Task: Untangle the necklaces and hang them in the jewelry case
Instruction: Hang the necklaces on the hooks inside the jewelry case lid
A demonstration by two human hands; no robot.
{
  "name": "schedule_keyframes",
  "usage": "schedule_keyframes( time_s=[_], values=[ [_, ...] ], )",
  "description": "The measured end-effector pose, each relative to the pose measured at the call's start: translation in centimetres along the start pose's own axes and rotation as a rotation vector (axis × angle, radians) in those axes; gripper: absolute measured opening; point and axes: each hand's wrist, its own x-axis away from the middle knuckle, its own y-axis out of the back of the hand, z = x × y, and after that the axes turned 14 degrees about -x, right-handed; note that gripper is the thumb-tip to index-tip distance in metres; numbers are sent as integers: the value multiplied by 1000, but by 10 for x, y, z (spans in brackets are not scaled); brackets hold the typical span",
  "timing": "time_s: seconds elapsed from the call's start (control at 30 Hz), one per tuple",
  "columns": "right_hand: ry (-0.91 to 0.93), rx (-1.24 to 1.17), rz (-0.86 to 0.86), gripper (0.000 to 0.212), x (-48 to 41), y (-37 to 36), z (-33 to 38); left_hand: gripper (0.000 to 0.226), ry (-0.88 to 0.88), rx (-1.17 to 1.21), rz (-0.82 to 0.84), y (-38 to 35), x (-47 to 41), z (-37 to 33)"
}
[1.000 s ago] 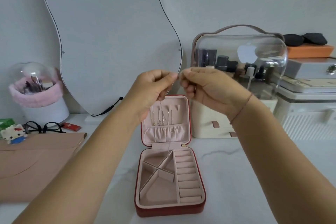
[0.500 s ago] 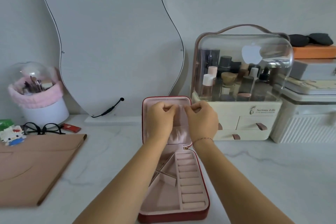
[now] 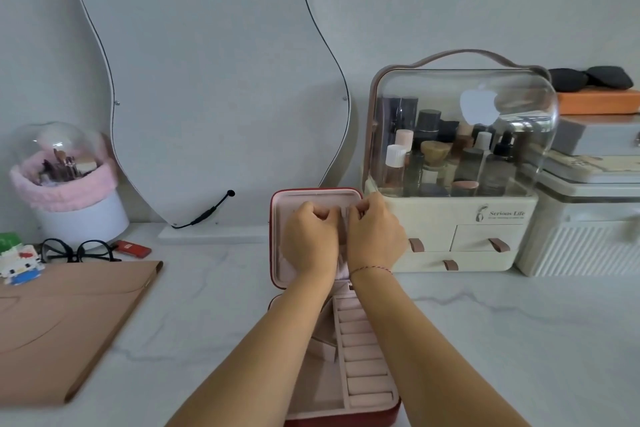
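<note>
Open red jewelry case (image 3: 277, 236) on marble table (image 3: 519, 340), lid upright. My left hand (image 3: 306, 243) & right hand (image 3: 374, 239) side by side vs. lid lining, fingers curled as if pinching; necklace hidden by hands, so grip can't be confirmed. Cosmetics organizer (image 3: 450, 218) just right of case.

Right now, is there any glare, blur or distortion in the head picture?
Head view: soft, even light; glare on the clear cover of the cosmetics organizer; wide-angle bending of the mirror edges; both hands, left hand and right hand, look sharp but hide the necklace at the jewelry case lid.
</note>
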Motion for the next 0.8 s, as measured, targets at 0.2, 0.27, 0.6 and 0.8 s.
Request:
schedule_keyframes(
  time_s=[0.2,0.27,0.6,0.8],
  values=[
    [31,63,79,12,6,7,-10,16,-82,-154,167,9,5,14],
    [21,44,158,11,11,15,-15,15,-133,-210,260,22,14,18],
    [-552,-954,754,24,37,63,-25,12,-365,20,448,65,64,43],
    [-198,-456,764,24,40,93,-21,21,-432,-210,291,51,39,38]
  ],
)
